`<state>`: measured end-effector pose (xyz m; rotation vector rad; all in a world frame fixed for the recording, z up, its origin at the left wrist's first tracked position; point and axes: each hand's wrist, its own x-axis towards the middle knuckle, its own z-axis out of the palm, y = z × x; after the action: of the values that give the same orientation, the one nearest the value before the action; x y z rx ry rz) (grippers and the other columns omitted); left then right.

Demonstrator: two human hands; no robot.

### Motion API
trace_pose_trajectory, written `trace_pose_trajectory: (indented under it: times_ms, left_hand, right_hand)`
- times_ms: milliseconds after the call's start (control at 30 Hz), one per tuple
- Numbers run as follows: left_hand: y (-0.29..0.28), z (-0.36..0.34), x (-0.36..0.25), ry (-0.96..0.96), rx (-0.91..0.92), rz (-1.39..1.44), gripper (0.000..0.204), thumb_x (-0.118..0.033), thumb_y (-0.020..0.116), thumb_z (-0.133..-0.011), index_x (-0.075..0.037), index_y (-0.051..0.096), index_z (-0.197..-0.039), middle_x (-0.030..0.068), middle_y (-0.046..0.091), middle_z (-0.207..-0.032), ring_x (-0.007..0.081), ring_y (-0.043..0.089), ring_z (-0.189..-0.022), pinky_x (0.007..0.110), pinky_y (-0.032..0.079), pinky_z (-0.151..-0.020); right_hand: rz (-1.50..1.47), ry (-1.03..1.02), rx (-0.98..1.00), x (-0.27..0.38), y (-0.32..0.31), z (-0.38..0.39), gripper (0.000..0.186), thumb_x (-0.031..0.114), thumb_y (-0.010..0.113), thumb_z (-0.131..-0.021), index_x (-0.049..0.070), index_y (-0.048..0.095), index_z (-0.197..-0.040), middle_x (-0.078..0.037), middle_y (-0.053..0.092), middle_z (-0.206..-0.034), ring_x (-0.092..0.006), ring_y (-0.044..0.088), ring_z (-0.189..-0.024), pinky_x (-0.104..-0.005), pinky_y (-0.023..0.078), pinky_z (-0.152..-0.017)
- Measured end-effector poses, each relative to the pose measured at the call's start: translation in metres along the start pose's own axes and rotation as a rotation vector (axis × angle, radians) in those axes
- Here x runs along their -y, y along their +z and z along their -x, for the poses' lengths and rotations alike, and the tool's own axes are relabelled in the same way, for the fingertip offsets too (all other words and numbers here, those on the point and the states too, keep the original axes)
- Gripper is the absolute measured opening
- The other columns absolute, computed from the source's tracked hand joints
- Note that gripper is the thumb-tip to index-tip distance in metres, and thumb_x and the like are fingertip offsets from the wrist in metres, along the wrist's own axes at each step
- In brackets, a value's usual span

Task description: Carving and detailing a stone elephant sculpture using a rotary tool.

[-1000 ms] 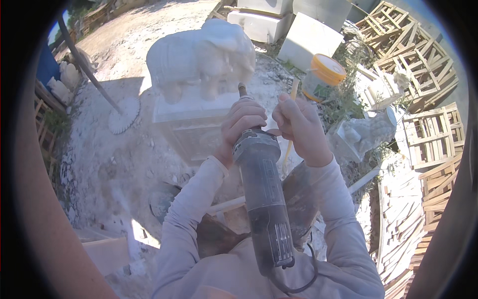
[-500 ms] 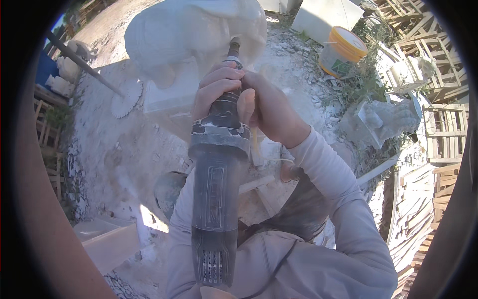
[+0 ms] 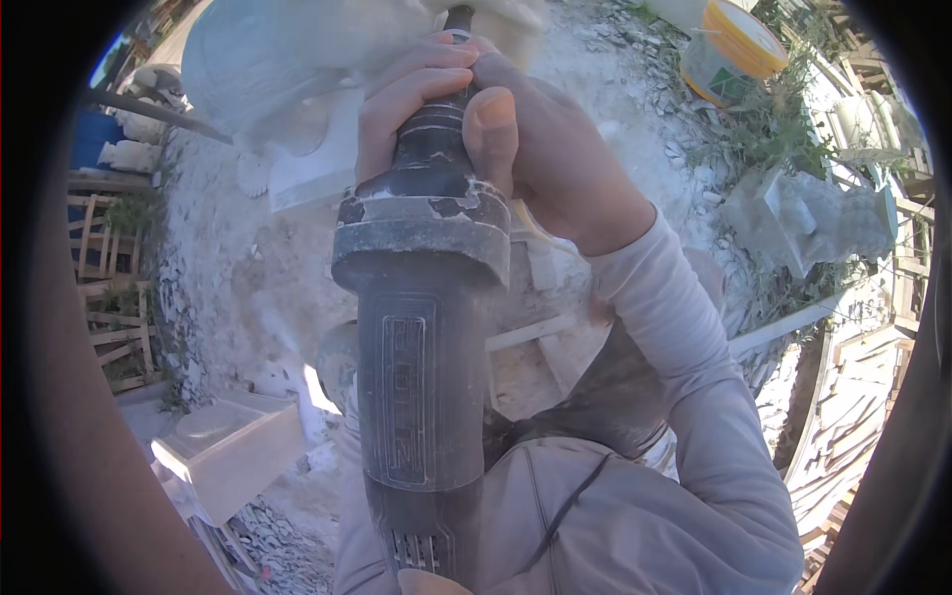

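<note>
My two bare hands are wrapped around the narrow front neck of a large dark grey straight grinder point(image 3: 421, 387). The fingers of my left hand point(image 3: 402, 114) curl over the neck from its left side. On the other side, my right hand point(image 3: 555, 149) closes around it with the thumb on top; its remaining fingers are mostly hidden. The grinder's body runs back toward my chest. Its tip reaches a rounded, pale stone piece point(image 3: 268, 59) at the upper edge. Haze and the view's edge hide whether the tip touches the stone.
A white bucket with an orange rim point(image 3: 744, 40) stands at the far right among weeds. Near it lies a pale carved stone point(image 3: 813, 223). A white stone block point(image 3: 238, 451) sits at lower left. Wooden pallets point(image 3: 104, 238) and a metal bar point(image 3: 159, 114) are at the left.
The grinder and both hands appear larger and higher in view. The stone piece has shifted up and left in the picture, while the bucket has shifted up and right. Both hands keep their grip.
</note>
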<state>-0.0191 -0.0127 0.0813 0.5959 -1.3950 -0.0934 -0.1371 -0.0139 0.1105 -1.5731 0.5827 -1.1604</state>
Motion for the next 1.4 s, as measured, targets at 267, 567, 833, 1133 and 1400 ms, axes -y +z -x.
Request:
trace_pose_trajectory:
  times_ms: [267, 567, 833, 1133, 1400]
  left_hand:
    - [0.011, 0.010, 0.005, -0.130, -0.136, 0.012, 0.035, -0.037, 0.061, -0.105, -0.008, 0.050, -0.121, 0.0111, 0.065, -0.121, 0.0290, 0.062, -0.119, 0.044, 0.049, -0.106]
    - [0.017, 0.009, 0.009, -0.074, -0.170, 0.023, 0.027, -0.029, 0.061, -0.104, -0.006, 0.051, -0.115, 0.0116, 0.065, -0.118, 0.0285, 0.062, -0.117, 0.045, 0.050, -0.106]
    - [0.012, 0.008, 0.010, -0.056, -0.128, -0.038, 0.025, -0.027, 0.060, -0.105, -0.007, 0.050, -0.116, 0.0119, 0.065, -0.118, 0.0297, 0.061, -0.119, 0.046, 0.049, -0.106]
    - [0.010, 0.006, 0.017, -0.004, -0.114, -0.009, 0.027, -0.030, 0.060, -0.105, -0.007, 0.049, -0.115, 0.0118, 0.064, -0.116, 0.0306, 0.061, -0.116, 0.050, 0.047, -0.108]
    - [0.016, 0.007, 0.009, -0.051, -0.146, -0.002, 0.027, -0.029, 0.060, -0.104, -0.007, 0.048, -0.114, 0.0114, 0.064, -0.114, 0.0310, 0.061, -0.116, 0.052, 0.045, -0.111]
  right_hand:
    - [-0.182, 0.160, -0.087, 0.002, 0.010, -0.004, 0.039, 0.038, 0.049, -0.109, 0.004, 0.064, -0.121, -0.008, 0.068, -0.107, -0.0139, 0.062, -0.097, -0.0314, 0.050, -0.084]
    - [-0.374, 0.268, -0.128, 0.001, 0.010, -0.001, 0.044, 0.039, 0.051, -0.110, 0.002, 0.064, -0.131, -0.011, 0.070, -0.109, -0.0146, 0.064, -0.096, -0.0302, 0.051, -0.083]
    - [-0.126, -0.035, -0.080, -0.013, 0.011, -0.001, 0.043, 0.033, 0.046, -0.112, 0.006, 0.052, -0.145, -0.017, 0.069, -0.113, -0.0249, 0.066, -0.099, -0.0352, 0.051, -0.086]
    - [-0.133, 0.017, -0.090, -0.009, 0.011, 0.001, 0.043, 0.032, 0.045, -0.113, 0.007, 0.051, -0.146, -0.017, 0.067, -0.117, -0.0235, 0.065, -0.104, -0.0337, 0.051, -0.090]
    - [-0.400, 0.295, -0.158, -0.010, 0.007, 0.003, 0.047, 0.027, 0.053, -0.109, 0.003, 0.048, -0.149, -0.018, 0.066, -0.120, -0.0256, 0.065, -0.107, -0.0342, 0.051, -0.091]
